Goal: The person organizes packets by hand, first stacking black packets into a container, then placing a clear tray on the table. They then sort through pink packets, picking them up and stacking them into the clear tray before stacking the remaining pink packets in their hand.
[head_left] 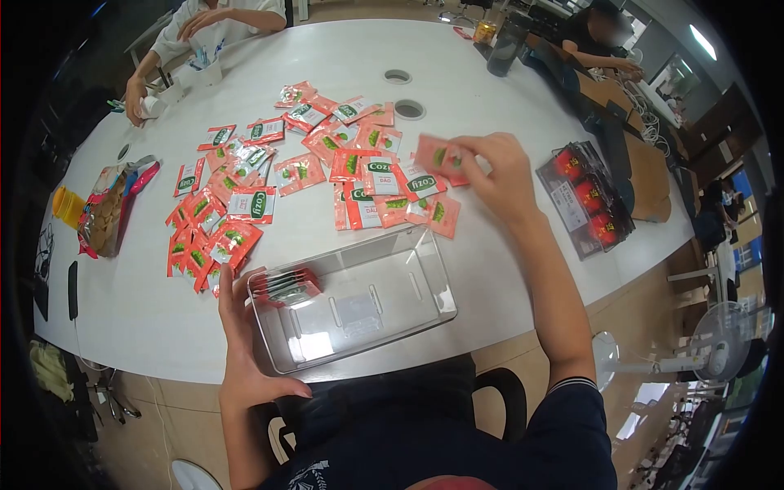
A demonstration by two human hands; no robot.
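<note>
My right hand (490, 167) pinches a pink sachet (434, 153) just above the right side of the sachet pile; the sachet is slightly blurred. Around the left end of a clear plastic bin (445, 294) wraps my left hand (245, 343), fingers along its outer side and thumb near the front corner. Inside the bin, a short row of sachets (286, 286) stands on edge against the left end. Beyond the bin lies a loose spread of red, pink and white sachets (359, 167), some marked "Cozy". Another heap of sachets (204, 241) sits to the left, close to my left fingers.
A clear pack with red round items (584, 196) lies at the right. Brown cardboard (629, 147) and a dark tumbler (508, 45) stand beyond it. At the left are a snack bag (110, 208) and a yellow container (68, 207). A person (220, 24) sits across the white table (327, 53).
</note>
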